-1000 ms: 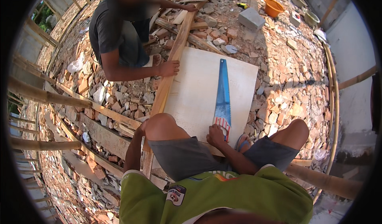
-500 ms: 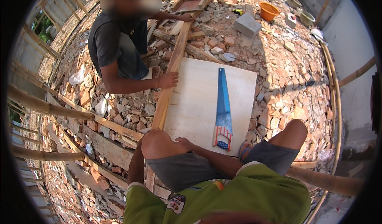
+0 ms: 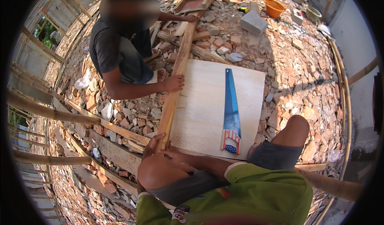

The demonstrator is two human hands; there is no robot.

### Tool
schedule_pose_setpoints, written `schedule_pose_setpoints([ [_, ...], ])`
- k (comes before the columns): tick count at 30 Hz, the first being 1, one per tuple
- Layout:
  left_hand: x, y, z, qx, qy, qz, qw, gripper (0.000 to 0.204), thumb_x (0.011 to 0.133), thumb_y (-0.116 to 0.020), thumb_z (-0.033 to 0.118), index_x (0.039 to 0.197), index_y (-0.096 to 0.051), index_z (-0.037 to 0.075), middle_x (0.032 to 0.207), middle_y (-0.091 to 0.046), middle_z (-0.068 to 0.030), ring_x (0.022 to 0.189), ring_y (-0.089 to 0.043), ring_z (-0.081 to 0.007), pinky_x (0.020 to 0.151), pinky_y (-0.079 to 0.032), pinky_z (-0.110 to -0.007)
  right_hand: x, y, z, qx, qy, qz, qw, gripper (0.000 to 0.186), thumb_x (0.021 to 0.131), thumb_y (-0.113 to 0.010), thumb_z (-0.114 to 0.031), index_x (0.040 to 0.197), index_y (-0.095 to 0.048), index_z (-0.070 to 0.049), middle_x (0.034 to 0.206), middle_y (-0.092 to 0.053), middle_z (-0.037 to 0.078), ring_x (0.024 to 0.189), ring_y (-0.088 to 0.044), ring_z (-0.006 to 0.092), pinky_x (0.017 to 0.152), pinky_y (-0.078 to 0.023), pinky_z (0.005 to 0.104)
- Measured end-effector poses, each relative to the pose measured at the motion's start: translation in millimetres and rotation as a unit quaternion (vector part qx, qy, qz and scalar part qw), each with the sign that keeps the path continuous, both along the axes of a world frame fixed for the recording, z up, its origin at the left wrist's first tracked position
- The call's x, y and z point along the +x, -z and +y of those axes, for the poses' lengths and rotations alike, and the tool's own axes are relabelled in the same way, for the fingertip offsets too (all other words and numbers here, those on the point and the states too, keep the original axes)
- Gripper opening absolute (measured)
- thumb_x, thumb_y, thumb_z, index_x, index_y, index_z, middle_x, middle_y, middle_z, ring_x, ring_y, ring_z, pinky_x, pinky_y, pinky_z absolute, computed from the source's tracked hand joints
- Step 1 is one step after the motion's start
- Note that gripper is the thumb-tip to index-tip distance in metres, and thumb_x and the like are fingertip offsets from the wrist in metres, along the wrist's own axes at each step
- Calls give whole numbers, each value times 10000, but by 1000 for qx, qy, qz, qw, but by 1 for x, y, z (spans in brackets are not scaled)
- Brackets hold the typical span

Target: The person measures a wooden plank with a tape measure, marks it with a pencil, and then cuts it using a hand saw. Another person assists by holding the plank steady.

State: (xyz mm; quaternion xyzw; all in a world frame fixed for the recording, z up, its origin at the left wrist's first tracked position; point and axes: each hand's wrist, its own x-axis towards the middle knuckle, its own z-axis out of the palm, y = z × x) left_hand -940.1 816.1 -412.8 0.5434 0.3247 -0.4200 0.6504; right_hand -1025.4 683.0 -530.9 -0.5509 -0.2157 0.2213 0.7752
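A long wooden plank (image 3: 181, 61) lies along the left edge of a pale plywood sheet (image 3: 200, 117), its near end close to my knees. My left hand (image 3: 152, 145) is closed on that end from its left side. From the right, my right hand (image 3: 173, 154) grips the same end, its fingers partly hidden. On the plywood, right of the plank, rests a handsaw (image 3: 232, 109) with a blue blade and a red, white and blue handle; neither hand touches it. A co-worker's hand (image 3: 174, 83) presses on the plank's middle, and the other hand (image 3: 192, 18) is farther up.
Broken bricks and rubble (image 3: 296, 81) cover the ground. A grey block (image 3: 253, 23) and an orange basin (image 3: 274, 9) stand beyond the plywood. Bamboo poles (image 3: 52, 113) cross at the left, and a pale wall (image 3: 356, 33) rises at the right. The co-worker (image 3: 106, 45) crouches at the upper left.
Both my hands have come to the plank's near end; the right moved left from the plywood, and the left rose from beside my knee. My left knee has shifted down and left in view.
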Motion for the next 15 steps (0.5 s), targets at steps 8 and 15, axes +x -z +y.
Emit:
schedule_pose_setpoints([
  [8, 12, 33, 20, -106, 47, -24, 993, 483, 925, -618, 423, 1213, -516, 50, 984, -653, -169, 855, -666, -310, 721, -575, -468, 0, -23, 32, 39, 42, 412, 909, 576, 755, -833, -398, 1129, -614, -18, 853, -613, 57, 774, -591, 149, 679, -488, 352],
  [15, -2, 13, 4, -41, 5, -12, 999, 525, 908, -651, 431, 1228, -523, 35, 957, -664, -172, 799, -674, -305, 672, -583, -436, -3, -50, 20, 23, 91, 379, 921, 549, 756, -828, -270, 1117, -593, 71, 858, -671, 106, 730, -658, 176, 595, -520, 328],
])
